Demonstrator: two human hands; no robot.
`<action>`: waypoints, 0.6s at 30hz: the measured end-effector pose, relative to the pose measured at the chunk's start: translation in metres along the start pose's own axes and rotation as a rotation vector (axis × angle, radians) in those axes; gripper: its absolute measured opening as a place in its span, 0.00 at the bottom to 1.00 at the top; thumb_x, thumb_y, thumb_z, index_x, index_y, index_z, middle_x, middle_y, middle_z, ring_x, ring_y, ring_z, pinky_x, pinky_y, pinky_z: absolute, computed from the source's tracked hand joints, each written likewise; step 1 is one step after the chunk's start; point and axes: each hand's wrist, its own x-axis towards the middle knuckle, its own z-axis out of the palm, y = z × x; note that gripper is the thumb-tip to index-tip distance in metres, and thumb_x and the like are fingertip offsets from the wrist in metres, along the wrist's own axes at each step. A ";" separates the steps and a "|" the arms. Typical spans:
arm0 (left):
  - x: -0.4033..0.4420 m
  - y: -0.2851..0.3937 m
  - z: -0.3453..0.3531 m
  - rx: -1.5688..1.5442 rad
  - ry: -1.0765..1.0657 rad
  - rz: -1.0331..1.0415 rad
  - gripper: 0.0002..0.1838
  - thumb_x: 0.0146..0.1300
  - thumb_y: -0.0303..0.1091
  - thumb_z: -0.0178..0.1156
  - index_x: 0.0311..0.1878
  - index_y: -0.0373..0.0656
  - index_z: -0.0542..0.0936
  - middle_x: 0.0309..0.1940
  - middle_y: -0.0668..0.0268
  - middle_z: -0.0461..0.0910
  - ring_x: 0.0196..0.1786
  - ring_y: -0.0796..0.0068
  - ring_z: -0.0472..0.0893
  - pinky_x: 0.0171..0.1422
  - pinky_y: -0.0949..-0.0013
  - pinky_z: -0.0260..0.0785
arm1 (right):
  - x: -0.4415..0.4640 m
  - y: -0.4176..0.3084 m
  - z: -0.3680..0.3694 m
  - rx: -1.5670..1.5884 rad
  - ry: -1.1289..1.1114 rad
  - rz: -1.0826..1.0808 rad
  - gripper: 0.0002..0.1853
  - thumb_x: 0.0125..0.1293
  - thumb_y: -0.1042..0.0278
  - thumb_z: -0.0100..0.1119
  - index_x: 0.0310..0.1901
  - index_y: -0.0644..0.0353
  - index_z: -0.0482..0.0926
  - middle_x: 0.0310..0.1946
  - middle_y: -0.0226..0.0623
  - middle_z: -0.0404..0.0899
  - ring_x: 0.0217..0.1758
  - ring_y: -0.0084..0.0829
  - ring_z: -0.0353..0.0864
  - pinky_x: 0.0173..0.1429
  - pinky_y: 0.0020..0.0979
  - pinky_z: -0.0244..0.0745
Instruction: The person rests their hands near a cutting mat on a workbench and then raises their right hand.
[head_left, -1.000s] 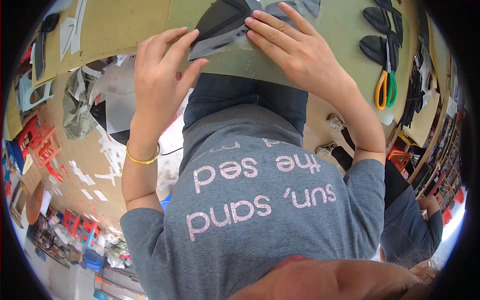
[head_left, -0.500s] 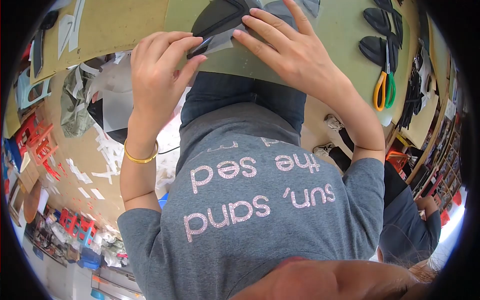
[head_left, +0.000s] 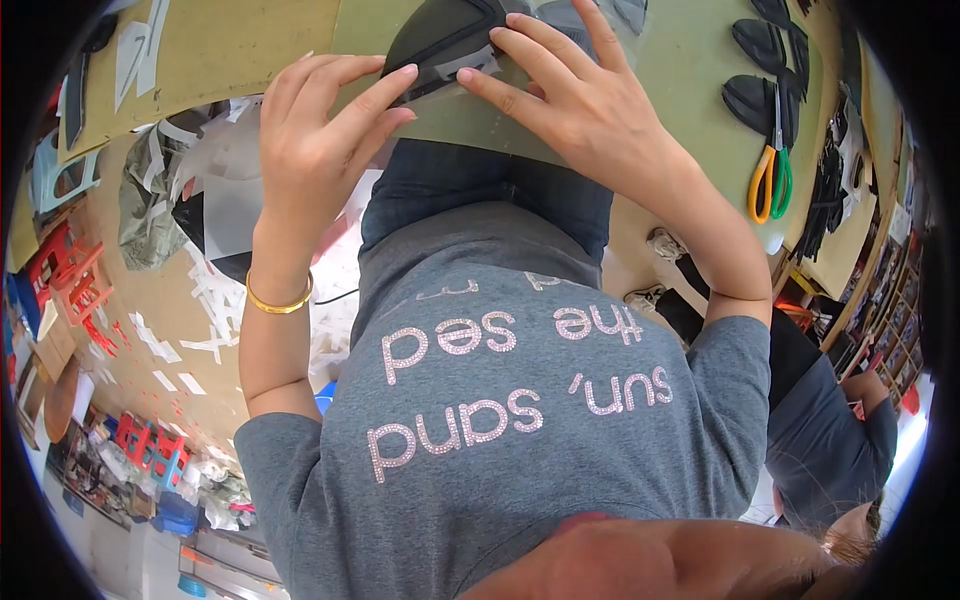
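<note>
A black, curved, padded fabric piece (head_left: 425, 40) with a raised line lies on the green work surface at the top of the view. My left hand (head_left: 318, 125), a gold bangle on its wrist, is at the piece's left end. Its index fingertip touches the lower edge, and its thumb is apart from the index finger. My right hand (head_left: 580, 105) lies over the right side with fingers spread. Its thumb and index fingertips press near a pale translucent strip (head_left: 466, 66) along the lower edge. Part of the piece is hidden under that hand.
Scissors with orange and green handles (head_left: 770, 180) lie at the right beside several black padded pieces (head_left: 757, 42). White strips (head_left: 150, 55) are on the board at upper left. Scraps (head_left: 215, 300) litter the floor. Another person (head_left: 825, 440) is at lower right.
My left thumb and index finger have let go of the black edge they pinched and moved apart. That edge now lies flatter along the piece. My right hand has barely moved.
</note>
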 end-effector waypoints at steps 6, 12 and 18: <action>0.000 -0.001 -0.004 0.028 -0.037 0.028 0.18 0.52 0.35 0.76 0.49 0.51 0.91 0.48 0.67 0.85 0.54 0.62 0.81 0.58 0.59 0.73 | 0.000 0.000 -0.001 0.003 -0.018 -0.006 0.21 0.66 0.64 0.55 0.59 0.53 0.82 0.56 0.48 0.76 0.67 0.46 0.76 0.75 0.67 0.56; -0.001 -0.001 0.000 0.042 -0.012 0.035 0.15 0.52 0.39 0.76 0.44 0.53 0.91 0.47 0.71 0.86 0.54 0.62 0.80 0.59 0.59 0.72 | -0.001 0.000 -0.001 -0.001 -0.028 0.004 0.21 0.66 0.64 0.55 0.60 0.52 0.82 0.57 0.48 0.75 0.68 0.46 0.75 0.75 0.67 0.56; 0.000 0.006 -0.014 0.140 -0.171 0.033 0.20 0.59 0.46 0.71 0.55 0.56 0.89 0.63 0.66 0.82 0.64 0.57 0.77 0.71 0.50 0.65 | 0.000 -0.003 -0.005 -0.025 -0.078 0.020 0.22 0.66 0.65 0.55 0.61 0.51 0.82 0.60 0.48 0.74 0.71 0.44 0.72 0.75 0.69 0.54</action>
